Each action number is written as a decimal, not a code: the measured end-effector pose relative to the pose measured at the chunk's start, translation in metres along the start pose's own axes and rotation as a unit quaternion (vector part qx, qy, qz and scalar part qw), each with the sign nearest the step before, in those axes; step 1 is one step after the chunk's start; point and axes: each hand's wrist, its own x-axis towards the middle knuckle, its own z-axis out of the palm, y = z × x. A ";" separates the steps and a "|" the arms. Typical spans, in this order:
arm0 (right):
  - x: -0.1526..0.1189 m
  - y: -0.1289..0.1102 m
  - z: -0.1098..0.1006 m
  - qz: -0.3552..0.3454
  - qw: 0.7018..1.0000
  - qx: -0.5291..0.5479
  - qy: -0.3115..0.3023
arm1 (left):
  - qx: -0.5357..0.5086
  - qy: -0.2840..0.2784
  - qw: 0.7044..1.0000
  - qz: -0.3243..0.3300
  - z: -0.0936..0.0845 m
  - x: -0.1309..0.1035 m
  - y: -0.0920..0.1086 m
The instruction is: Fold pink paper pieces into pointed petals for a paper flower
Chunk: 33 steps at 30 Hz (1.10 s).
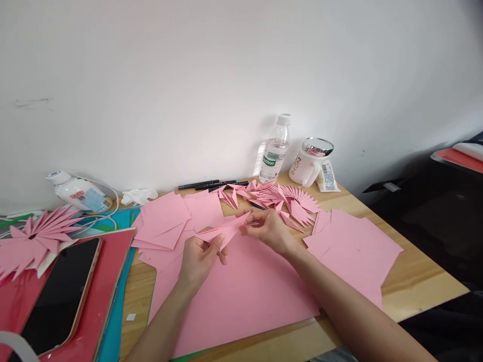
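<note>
Between my two hands is a folded piece of pink paper (pixel 231 230), pointed at both ends and raised above a large pink sheet (pixel 249 286). My left hand (pixel 199 257) pinches its left part, thumb on the near side. At the right tip, my right hand (pixel 267 229) grips the paper between thumb and fingers. Loose pink paper squares (pixel 162 221) lie left of my hands. Behind my right hand is a fan-shaped form of folded pink pieces (pixel 292 198), with several single folded pieces beside it.
More pink sheets (pixel 354 251) lie at the right. Along the wall stand a water bottle (pixel 274 153) and a white mug (pixel 305 163), with black pens (pixel 204 185) nearby. A phone (pixel 62 296) rests on a red folder (pixel 109 266) at the left, near another pink paper fan (pixel 37 236) and a white bottle (pixel 81 193).
</note>
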 end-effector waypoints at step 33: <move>-0.007 0.005 0.023 0.043 0.993 0.099 0.047 | -0.219 0.001 0.974 -0.058 0.002 0.004 0.002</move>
